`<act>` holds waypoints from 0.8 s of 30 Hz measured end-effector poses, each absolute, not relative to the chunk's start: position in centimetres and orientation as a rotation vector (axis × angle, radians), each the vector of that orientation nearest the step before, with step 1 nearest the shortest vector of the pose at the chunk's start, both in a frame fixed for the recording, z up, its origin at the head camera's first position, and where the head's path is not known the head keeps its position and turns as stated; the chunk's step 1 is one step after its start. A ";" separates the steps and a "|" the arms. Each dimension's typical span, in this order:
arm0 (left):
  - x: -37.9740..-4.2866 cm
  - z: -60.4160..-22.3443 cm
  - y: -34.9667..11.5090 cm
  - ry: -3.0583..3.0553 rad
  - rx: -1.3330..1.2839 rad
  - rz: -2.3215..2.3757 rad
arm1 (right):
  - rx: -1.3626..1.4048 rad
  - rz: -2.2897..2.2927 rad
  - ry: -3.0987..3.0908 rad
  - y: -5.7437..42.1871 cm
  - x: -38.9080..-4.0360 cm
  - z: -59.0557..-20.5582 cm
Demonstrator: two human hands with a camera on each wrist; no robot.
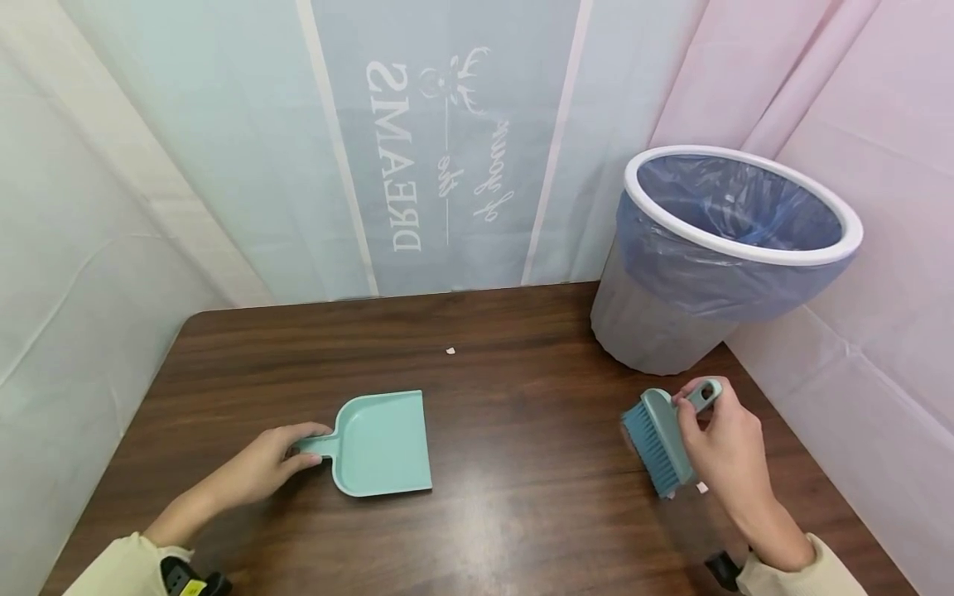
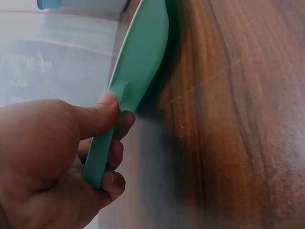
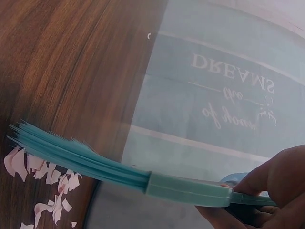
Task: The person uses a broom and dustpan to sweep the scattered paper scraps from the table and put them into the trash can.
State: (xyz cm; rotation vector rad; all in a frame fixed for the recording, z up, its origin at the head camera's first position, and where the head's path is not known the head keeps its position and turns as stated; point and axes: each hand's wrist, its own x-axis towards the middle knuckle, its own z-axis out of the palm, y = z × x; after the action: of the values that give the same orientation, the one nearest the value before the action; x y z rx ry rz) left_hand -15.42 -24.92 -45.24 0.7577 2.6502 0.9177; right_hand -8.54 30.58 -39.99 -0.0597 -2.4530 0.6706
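A mint-green dustpan (image 1: 383,447) rests on the brown table at the left, its straight edge facing right. My left hand (image 1: 272,459) grips its handle; in the left wrist view the thumb lies on top and the fingers curl beneath. At the right, my right hand (image 1: 726,447) pinches the handle of a teal-bristled brush (image 1: 659,443), bristles pointing down to the table. In the right wrist view, several pale pink paper scraps (image 3: 57,195) lie beside the bristles; the head view mostly hides them behind brush and hand. One small white scrap (image 1: 450,351) sits alone near the back.
A grey bin (image 1: 656,323) with a white rim and a blue bag liner stands at the table's back right corner. A lettered cloth (image 1: 447,149) hangs along the back. Pale cloth walls (image 1: 879,348) close off the sides.
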 end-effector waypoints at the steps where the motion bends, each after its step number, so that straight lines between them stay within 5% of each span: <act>1: -15.4 -45.3 -25.0 2.658 0.753 0.909 | -0.057 0.669 -2.453 30.6 -8.6 -40.0; 24: -15.0 -45.3 -25.1 2.737 0.869 0.816 | -0.128 0.647 -2.361 31.7 -8.8 -38.0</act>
State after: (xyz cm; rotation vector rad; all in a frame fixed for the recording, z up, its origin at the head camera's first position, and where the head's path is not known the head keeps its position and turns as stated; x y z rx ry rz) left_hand -15.03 -25.06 -45.27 0.8688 2.7373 0.8158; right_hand -8.82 31.71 -38.03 -0.1283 -2.3613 0.6470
